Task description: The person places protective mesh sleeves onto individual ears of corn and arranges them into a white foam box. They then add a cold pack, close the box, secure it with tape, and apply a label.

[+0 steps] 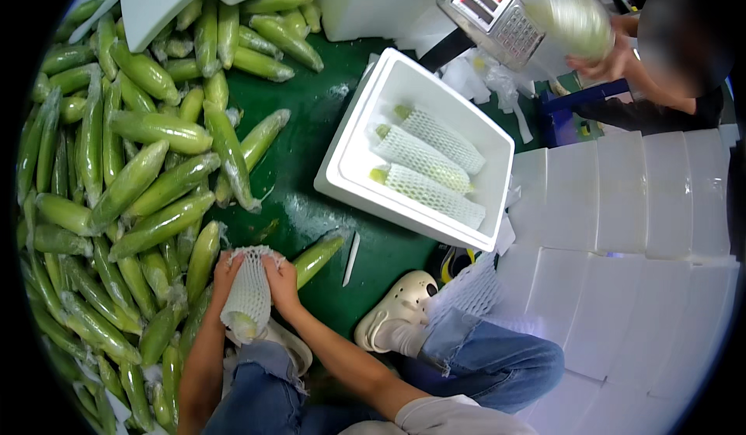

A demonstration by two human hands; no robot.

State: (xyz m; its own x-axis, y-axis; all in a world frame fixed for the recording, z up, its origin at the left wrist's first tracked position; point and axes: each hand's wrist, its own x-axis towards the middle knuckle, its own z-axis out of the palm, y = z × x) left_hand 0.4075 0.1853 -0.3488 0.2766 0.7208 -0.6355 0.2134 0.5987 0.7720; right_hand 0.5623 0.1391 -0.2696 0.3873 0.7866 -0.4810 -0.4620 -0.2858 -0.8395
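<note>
Between my hands is a long green vegetable in a white foam net sleeve (pixel 247 295), its pale end poking out toward me. My left hand (pixel 223 278) grips the sleeve from the left side, and my right hand (pixel 281 281) closes round its upper right side. A film-wrapped green vegetable (pixel 318 259) lies on the floor just beyond my right hand. To the left spreads a large pile of similar film-wrapped vegetables (pixel 159 132). Ahead on the right, a white foam box (pixel 342 155) contains three net-sleeved vegetables (pixel 423 159), lying side by side.
A white stick-like piece (pixel 352 258) lies on the green floor (pixel 303 217). Loose foam nets (pixel 474 287) rest by my right leg. Stacked white foam boxes (pixel 614 264) wall the right side. Beyond stands a digital scale (pixel 493 7), where another person's hand (pixel 614 58) handles a blurred pale bundle.
</note>
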